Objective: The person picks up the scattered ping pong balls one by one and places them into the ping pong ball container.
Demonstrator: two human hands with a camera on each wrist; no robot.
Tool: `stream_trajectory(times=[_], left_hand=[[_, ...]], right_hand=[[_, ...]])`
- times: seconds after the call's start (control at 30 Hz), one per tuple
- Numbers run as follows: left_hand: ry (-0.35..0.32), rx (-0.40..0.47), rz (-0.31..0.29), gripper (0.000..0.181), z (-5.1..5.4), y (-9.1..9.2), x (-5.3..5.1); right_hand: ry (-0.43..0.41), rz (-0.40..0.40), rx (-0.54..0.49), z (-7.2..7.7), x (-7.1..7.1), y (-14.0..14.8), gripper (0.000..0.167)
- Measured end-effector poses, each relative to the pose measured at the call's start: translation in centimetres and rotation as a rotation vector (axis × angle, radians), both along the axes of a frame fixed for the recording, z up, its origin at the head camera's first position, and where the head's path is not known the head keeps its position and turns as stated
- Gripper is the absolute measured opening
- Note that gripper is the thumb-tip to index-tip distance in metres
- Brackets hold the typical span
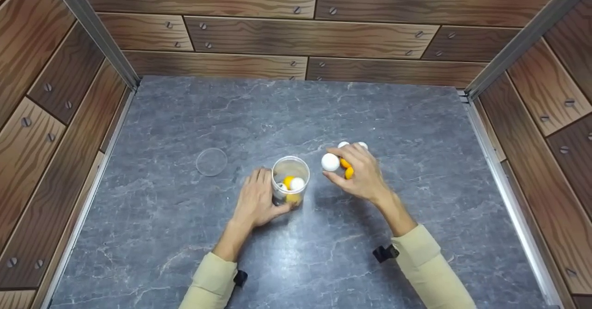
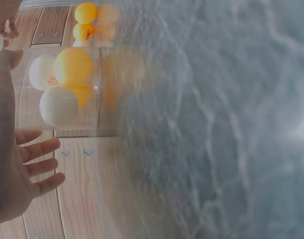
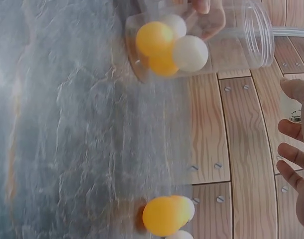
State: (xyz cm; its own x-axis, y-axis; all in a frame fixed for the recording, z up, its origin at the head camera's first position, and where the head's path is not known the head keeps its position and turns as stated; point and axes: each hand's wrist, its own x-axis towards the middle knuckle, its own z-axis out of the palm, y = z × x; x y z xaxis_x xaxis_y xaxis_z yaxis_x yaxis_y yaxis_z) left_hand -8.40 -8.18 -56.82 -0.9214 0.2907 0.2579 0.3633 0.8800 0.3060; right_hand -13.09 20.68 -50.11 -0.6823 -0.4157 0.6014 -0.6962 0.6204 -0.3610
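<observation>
A clear jar (image 1: 290, 168) stands upright on the table, holding white and orange balls, also seen through its wall in the left wrist view. My left hand (image 1: 255, 200) is around the jar's left and near side, its thumb and fingers against the wall. To the right of the jar, above the table, my right hand (image 1: 363, 172) pinches a white ball (image 1: 330, 162) between thumb and fingers. Beneath and behind that hand lie orange balls (image 1: 349, 173) and white balls (image 1: 343, 145), partly hidden by it. In the right wrist view, the right hand (image 3: 297, 144) holds the ball near the right edge.
A clear round lid (image 1: 212, 162) lies flat on the grey marbled table (image 1: 185, 235), left of the jar. Wood-patterned panels (image 1: 259, 36) with metal corner rails enclose the back and both sides.
</observation>
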Motion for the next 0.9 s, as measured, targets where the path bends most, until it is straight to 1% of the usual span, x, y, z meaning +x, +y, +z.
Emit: stream_trajectory(times=[0.17, 0.33, 0.47, 0.8, 0.9], left_hand=[[0.015, -0.002, -0.003, 0.096, -0.1, 0.0, 0.0], [0.016, 0.005, -0.006, 0.097, -0.1, -0.1, 0.0], [0.021, -0.002, -0.009, 0.096, -0.1, -0.1, -0.1], [0.019, 0.016, -0.016, 0.094, -0.2, -0.2, 0.1], [0.013, 0.015, -0.016, 0.093, -0.2, -0.1, 0.1]], right_hand=[[0.005, 0.024, -0.025, 0.3, 0.0, -0.9, 0.051], [0.022, 0.031, -0.014, 0.7, 0.1, -1.8, 0.052], [0.030, 0.052, -0.003, 1.0, 0.1, -2.5, 0.052], [0.034, 0.108, 0.020, 1.0, 0.1, -3.7, 0.050], [0.031, 0.122, 0.010, 1.1, 0.1, -4.1, 0.049]])
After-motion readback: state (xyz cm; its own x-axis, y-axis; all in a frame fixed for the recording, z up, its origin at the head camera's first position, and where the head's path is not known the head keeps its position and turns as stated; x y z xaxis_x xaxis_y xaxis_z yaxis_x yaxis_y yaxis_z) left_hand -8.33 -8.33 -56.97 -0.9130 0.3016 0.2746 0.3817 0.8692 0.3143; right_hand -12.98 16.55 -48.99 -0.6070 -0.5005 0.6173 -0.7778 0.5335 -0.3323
